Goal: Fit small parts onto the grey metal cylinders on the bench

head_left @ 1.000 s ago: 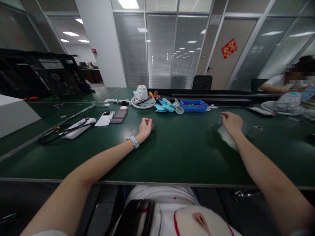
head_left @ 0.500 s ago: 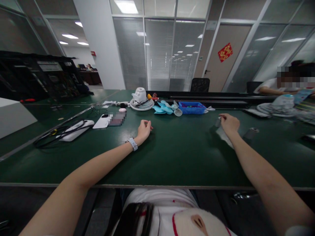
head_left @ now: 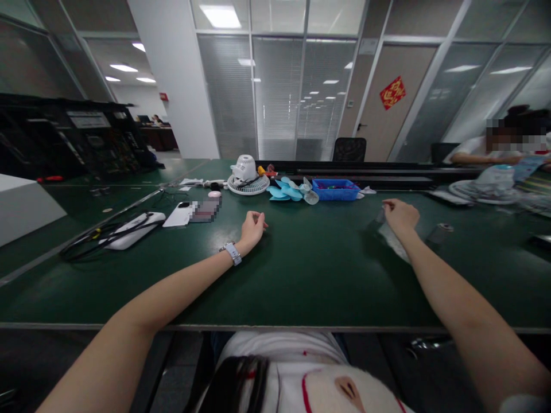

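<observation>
My left hand (head_left: 253,228) rests on the green table (head_left: 310,275) with its fingers curled; whether anything is between them is too small to tell. Over on the right, my right hand (head_left: 400,215) has its fingers pinched at the top of a small grey cylinder (head_left: 380,215). A crumpled translucent wrapper (head_left: 394,241) lies under and beside that hand. Another grey cylinder (head_left: 439,233) is on the table just right of my right wrist.
Along the back are a white fan (head_left: 246,175), light blue fan blades (head_left: 286,189) and a blue basket (head_left: 336,190). White phone (head_left: 176,214) and cabled white device (head_left: 135,230) lie left. A person (head_left: 482,150) sits far right.
My right fingers have shifted very slightly left at the small cylinder. My left hand has hardly moved, and the view has tilted up a little.
</observation>
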A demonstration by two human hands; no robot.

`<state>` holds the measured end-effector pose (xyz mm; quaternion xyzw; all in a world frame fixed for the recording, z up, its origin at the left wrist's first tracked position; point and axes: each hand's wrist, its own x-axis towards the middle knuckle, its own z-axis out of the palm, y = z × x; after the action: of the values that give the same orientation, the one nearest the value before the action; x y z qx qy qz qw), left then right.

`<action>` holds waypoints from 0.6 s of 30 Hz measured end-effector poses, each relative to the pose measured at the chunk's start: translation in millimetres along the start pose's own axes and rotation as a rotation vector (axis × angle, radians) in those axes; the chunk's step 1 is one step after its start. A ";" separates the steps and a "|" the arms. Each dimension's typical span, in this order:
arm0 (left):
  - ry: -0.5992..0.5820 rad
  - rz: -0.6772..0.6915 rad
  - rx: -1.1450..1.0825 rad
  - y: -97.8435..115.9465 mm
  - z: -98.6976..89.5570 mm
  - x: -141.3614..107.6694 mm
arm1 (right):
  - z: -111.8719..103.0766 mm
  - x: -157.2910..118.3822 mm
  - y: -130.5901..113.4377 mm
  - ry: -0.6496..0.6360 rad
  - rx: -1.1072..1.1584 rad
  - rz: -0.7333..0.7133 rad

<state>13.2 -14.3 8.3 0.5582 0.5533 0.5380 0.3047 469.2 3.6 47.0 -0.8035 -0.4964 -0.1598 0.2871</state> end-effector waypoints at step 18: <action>-0.020 0.021 0.001 -7.0 0.5 2.6 | 12.1 -10.3 6.5 0.035 -0.004 -0.011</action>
<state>11.2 -10.2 2.3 0.5695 0.5446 0.5352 0.3044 469.9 1.5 30.0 -0.7984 -0.4954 -0.1762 0.2933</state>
